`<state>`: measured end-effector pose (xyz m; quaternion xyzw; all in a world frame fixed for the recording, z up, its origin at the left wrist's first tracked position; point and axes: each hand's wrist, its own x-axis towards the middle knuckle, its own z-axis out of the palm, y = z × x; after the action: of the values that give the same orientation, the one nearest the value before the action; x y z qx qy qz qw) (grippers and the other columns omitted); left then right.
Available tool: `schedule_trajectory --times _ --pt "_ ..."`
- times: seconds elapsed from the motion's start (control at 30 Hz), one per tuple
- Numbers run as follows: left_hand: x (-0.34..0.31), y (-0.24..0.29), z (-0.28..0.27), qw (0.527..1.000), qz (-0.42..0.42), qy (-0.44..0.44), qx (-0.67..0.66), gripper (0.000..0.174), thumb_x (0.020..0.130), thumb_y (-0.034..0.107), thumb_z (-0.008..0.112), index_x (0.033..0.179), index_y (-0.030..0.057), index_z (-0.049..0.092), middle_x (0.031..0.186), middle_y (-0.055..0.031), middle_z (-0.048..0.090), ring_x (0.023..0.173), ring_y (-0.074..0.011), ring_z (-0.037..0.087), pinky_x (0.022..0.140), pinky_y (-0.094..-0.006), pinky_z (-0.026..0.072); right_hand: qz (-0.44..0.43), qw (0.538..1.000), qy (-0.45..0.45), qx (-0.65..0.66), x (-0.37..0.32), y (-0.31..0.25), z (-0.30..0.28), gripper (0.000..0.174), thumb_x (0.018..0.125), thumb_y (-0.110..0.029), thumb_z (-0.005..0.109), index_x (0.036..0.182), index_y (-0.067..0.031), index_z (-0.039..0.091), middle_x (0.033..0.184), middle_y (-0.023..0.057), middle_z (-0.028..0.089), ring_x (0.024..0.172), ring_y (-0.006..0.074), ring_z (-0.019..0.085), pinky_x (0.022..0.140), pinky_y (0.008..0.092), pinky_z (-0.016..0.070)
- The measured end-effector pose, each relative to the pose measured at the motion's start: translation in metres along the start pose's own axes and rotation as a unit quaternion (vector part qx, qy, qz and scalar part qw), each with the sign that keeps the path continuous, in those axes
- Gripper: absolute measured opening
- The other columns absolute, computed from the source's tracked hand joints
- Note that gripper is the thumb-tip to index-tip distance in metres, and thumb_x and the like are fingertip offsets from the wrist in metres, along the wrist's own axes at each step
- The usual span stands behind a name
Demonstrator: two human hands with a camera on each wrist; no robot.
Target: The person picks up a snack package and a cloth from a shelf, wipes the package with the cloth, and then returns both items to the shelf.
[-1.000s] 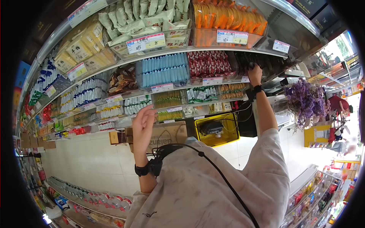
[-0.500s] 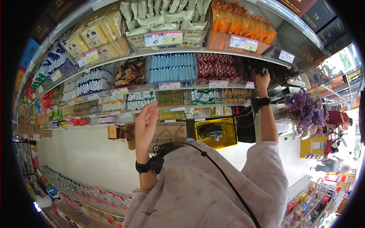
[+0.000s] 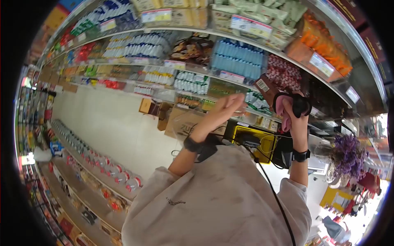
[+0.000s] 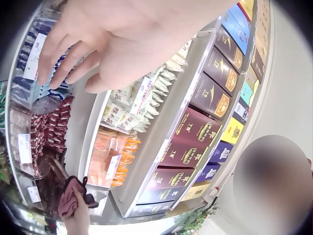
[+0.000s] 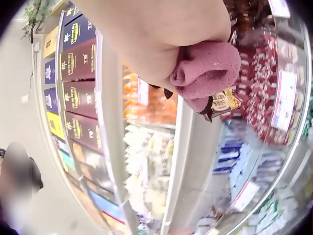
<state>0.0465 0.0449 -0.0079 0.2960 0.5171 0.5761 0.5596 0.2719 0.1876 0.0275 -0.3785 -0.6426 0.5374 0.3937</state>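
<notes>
Pink cloth [image 5: 208,68] plus brown packet [image 3: 264,88], gripping both in right hand [image 3: 298,119], with left hand [image 3: 221,112] released. Just ease past shelf edge [image 5: 180,147], no squishing.

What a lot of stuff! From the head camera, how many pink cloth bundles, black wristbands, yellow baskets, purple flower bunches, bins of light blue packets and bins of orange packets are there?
Pink cloth bundle: 1
Black wristbands: 2
Yellow basket: 1
Purple flower bunch: 1
Bin of light blue packets: 1
Bin of orange packets: 1
Total: 7
</notes>
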Motion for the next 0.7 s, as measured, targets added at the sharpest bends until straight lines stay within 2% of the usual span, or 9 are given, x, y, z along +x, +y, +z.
schedule_trajectory --times 0.17,0.2,0.33,0.37,0.43,0.47,0.57,0.67,0.7 --pt "0.011 -0.017 -0.007 0.967 0.158 0.051 -0.195 0.041 0.104 0.017 0.059 0.138 -0.0019 0.049 0.119 -0.0129 0.068 0.104 -0.0211 0.070 0.093 -0.0386 0.0584 0.066 0.984 -0.163 0.030 -0.015 -0.016 0.046 0.035 0.092 -0.009 0.074 0.121 -0.0023 0.055 0.069 0.0030 0.062 0.040 0.0075 0.051 0.035 0.0236 0.0340" --pt "0.006 -0.003 -0.009 0.958 0.179 0.051 -0.220 0.051 0.100 0.010 0.065 0.140 -0.0077 0.040 0.113 -0.0159 0.070 0.100 -0.0197 0.070 0.082 -0.0332 0.0610 0.052 0.985 -0.165 0.013 -0.015 -0.014 0.052 0.035 0.092 -0.011 0.074 0.120 -0.0020 0.055 0.069 0.0033 0.062 0.039 0.0082 0.051 0.035 0.0236 0.0341" --pt "-0.002 0.001 -0.020 0.955 0.211 0.124 -0.165 0.057 0.098 0.010 0.068 0.142 -0.0078 0.037 0.110 -0.0162 0.070 0.100 -0.0201 0.070 0.081 -0.0352 0.0622 0.050 0.995 -0.071 0.047 -0.001 -0.006 0.064 0.033 0.092 -0.013 0.074 0.117 -0.0011 0.057 0.072 0.0045 0.063 0.041 0.0100 0.053 0.038 0.0237 0.0378" --pt "-0.004 0.001 -0.021 0.956 0.207 0.129 -0.161 0.058 0.098 0.010 0.068 0.143 -0.0078 0.036 0.109 -0.0160 0.069 0.100 -0.0205 0.070 0.081 -0.0354 0.0624 0.131 0.984 -0.105 0.053 0.014 -0.001 0.050 0.036 0.092 -0.016 0.076 0.119 0.0000 0.057 0.081 0.0066 0.067 0.050 0.0108 0.059 0.043 0.0239 0.0425" --pt "-0.008 0.006 -0.020 0.959 0.198 0.134 -0.152 0.059 0.098 0.011 0.068 0.143 -0.0077 0.035 0.108 -0.0154 0.069 0.101 -0.0212 0.070 0.081 -0.0358 0.0627 -0.038 0.995 0.015 0.091 0.030 0.008 0.068 0.036 0.092 -0.017 0.077 0.117 0.0003 0.058 0.083 0.0077 0.069 0.050 0.0114 0.060 0.043 0.0249 0.0435" --pt "-0.009 0.007 -0.018 0.960 0.196 0.123 -0.156 0.059 0.097 0.009 0.069 0.143 -0.0065 0.036 0.108 -0.0145 0.069 0.101 -0.0207 0.069 0.081 -0.0367 0.0631 -0.043 0.995 0.024 0.085 0.031 0.004 0.074 0.034 0.091 -0.018 0.078 0.113 0.0010 0.061 0.084 0.0078 0.070 0.048 0.0127 0.060 0.042 0.0261 0.0434" --pt "-0.008 0.008 -0.006 0.963 0.202 0.119 -0.131 0.055 0.096 0.007 0.069 0.142 -0.0044 0.041 0.105 -0.0125 0.069 0.099 -0.0184 0.069 0.079 -0.0339 0.0625 0.054 0.989 -0.139 0.021 0.025 -0.016 0.093 0.030 0.096 -0.024 0.073 0.108 0.0017 0.063 0.081 0.0042 0.069 0.057 0.0102 0.061 0.047 0.0246 0.0453" --pt "-0.004 0.001 -0.010 0.962 0.233 0.137 -0.037 0.048 0.096 0.004 0.068 0.139 -0.0029 0.047 0.102 -0.0101 0.069 0.098 -0.0159 0.069 0.074 -0.0289 0.0603 -0.070 0.982 -0.174 0.012 0.008 -0.038 0.135 0.026 0.101 -0.027 0.066 0.101 -0.0015 0.064 0.072 -0.0020 0.060 0.060 0.0032 0.050 0.053 0.0234 0.0419" --pt "-0.005 0.004 -0.013 0.957 0.249 0.149 -0.001 0.048 0.096 0.003 0.067 0.139 -0.0029 0.047 0.102 -0.0097 0.069 0.098 -0.0156 0.069 0.073 -0.0279 0.0598 -0.037 0.981 -0.191 0.012 0.008 -0.036 0.133 0.026 0.101 -0.027 0.066 0.100 -0.0016 0.064 0.072 -0.0022 0.059 0.060 0.0031 0.050 0.053 0.0237 0.0414"
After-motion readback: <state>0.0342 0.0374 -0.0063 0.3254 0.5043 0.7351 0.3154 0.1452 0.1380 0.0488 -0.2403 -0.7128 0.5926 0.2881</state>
